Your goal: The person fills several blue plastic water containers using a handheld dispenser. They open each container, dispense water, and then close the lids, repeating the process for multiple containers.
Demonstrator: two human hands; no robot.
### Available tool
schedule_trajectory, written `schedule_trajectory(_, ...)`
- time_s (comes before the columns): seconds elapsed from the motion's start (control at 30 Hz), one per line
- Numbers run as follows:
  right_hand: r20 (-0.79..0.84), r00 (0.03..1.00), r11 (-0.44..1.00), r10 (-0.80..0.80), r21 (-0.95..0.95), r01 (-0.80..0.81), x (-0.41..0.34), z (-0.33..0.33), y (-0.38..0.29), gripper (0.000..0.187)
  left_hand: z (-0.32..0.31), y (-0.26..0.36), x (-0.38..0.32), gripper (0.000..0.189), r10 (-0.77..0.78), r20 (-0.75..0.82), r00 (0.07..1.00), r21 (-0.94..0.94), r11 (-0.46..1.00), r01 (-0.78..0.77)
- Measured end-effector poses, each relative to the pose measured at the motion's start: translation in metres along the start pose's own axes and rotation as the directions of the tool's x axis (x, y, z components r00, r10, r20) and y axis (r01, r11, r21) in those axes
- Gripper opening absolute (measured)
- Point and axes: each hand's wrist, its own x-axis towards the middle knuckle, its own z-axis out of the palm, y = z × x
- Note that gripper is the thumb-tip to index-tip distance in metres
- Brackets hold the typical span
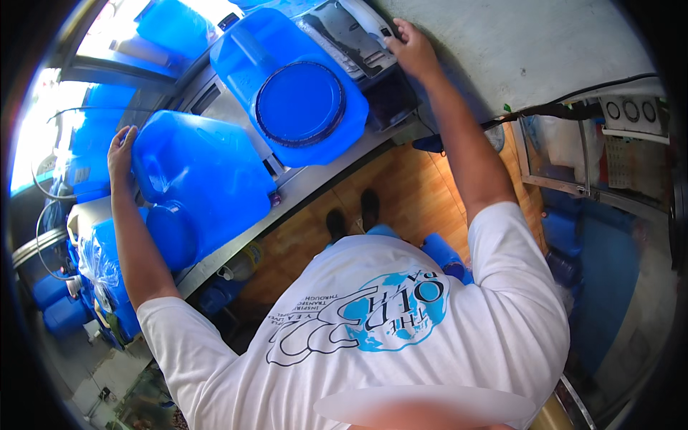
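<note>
My left hand rests against the far left edge of a blue plastic jug, with its fingertips partly hidden behind that edge. The jug has a large round cap at the counter's near side. A second blue plastic jug sits to its right, its big round lid facing up. At the far right of the counter, my right hand is at the near end of a white handheld tool. My thumb meets its end while other fingers extend beyond it; the grip is unclear.
Under the jugs runs a metal counter. A dark-topped appliance stands by the pale wall. More blue containers are on the left, some in clear plastic. Below is a tiled floor; a cable crosses the right.
</note>
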Motion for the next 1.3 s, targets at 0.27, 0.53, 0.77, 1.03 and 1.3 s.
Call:
schedule_trajectory(0.27, 0.415, 0.546, 0.473, 0.728, 0.273, -0.838, -0.106, 0.045, 0.030, 0.030, -0.005, -0.011, 0.005, 0.043, 0.068, 0.036, 0.997, -0.106, 0.992, -0.064)
schedule_trajectory(0.53, 0.511, 0.470, -0.021, 0.720, 0.693, -0.721, -0.106, 0.088, 0.089, 0.032, 0.000, 0.004, 0.000, 0.043, 0.070, -0.077, 0.995, 0.192, 0.980, -0.054)
schedule_trajectory(0.77, 0.194, 0.581, 0.576, 0.790, 0.089, -0.813, -0.177, -0.008, 0.080, 0.018, -0.006, 0.005, -0.017, 0.048, -0.008, -0.044, 0.999, -0.274, 0.962, -0.004)
schedule_trajectory(1.03, 0.451, 0.869, 0.917, 0.205, -0.399, -0.009, -0.114, 0.037, 0.070, 0.028, -0.005, 0.005, -0.019, 0.032, 0.032, -0.074, 0.997, -0.198, 0.979, -0.046)
schedule_trajectory(1.3, 0.541, 0.829, 0.737, 0.142, -0.617, 0.276, -0.103, 0.066, 0.103, 0.031, 0.002, 0.002, -0.011, 0.033, 0.138, 0.028, 0.990, -0.219, 0.967, -0.129)
